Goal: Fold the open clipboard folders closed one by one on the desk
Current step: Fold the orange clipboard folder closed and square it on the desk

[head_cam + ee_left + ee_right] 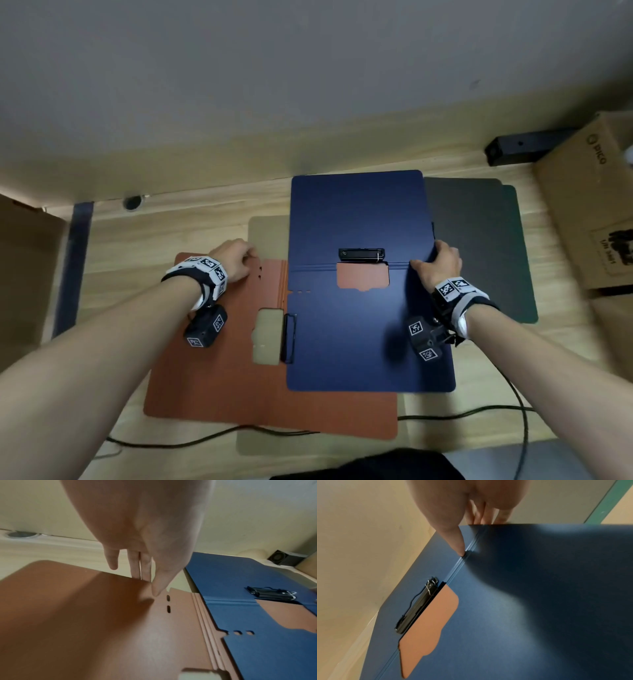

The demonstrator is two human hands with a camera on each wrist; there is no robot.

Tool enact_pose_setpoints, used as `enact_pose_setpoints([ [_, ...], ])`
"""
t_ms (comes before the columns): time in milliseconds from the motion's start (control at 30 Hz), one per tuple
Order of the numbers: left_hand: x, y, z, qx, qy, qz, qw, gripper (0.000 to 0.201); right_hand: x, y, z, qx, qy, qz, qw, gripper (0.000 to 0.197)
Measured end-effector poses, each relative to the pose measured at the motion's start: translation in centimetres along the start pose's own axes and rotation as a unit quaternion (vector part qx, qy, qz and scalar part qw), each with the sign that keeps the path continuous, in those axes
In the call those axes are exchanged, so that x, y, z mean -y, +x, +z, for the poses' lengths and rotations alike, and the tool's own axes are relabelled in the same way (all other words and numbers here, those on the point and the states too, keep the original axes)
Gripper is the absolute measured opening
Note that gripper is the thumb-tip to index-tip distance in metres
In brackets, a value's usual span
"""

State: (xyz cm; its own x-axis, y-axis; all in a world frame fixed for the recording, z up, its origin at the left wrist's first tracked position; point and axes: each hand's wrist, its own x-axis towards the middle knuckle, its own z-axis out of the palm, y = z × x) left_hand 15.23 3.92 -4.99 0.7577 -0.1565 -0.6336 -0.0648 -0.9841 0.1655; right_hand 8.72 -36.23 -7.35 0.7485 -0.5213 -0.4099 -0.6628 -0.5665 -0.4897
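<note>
A blue clipboard folder [356,325] lies open and flat on the desk, its black clip [361,255] beside the spine crease. It overlaps an open orange folder [222,383], which rests on a beige folder [267,233]. My left hand [236,260] pinches the orange folder's [85,615] far edge, thumb [157,592] on top and fingers behind the edge. My right hand [440,265] grips the blue folder's [505,615] right edge at the crease, with the thumb [459,547] on top and the fingers under the edge.
A dark grey folder [476,240] and a green folder [520,274] lie under the blue one's right side. A cardboard box [589,205] and a black bar [524,145] stand at the back right. More cardboard [20,274] is on the left, and cables [496,411] run along the front.
</note>
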Motion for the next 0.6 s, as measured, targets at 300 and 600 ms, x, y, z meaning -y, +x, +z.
enact_pose_setpoints([
  [300, -3.8, -5.0, 3.2, -0.016, -0.055, -0.010, 0.998, 0.011, -0.7, -2.8, -0.2, -0.011, -0.030, -0.028, 0.999, 0.055],
  [600, -7.3, -7.8, 10.6, 0.051, -0.005, -0.058, 0.997, 0.046, -4.2, -6.1, 0.4, 0.003, -0.039, 0.039, 0.998, 0.058],
])
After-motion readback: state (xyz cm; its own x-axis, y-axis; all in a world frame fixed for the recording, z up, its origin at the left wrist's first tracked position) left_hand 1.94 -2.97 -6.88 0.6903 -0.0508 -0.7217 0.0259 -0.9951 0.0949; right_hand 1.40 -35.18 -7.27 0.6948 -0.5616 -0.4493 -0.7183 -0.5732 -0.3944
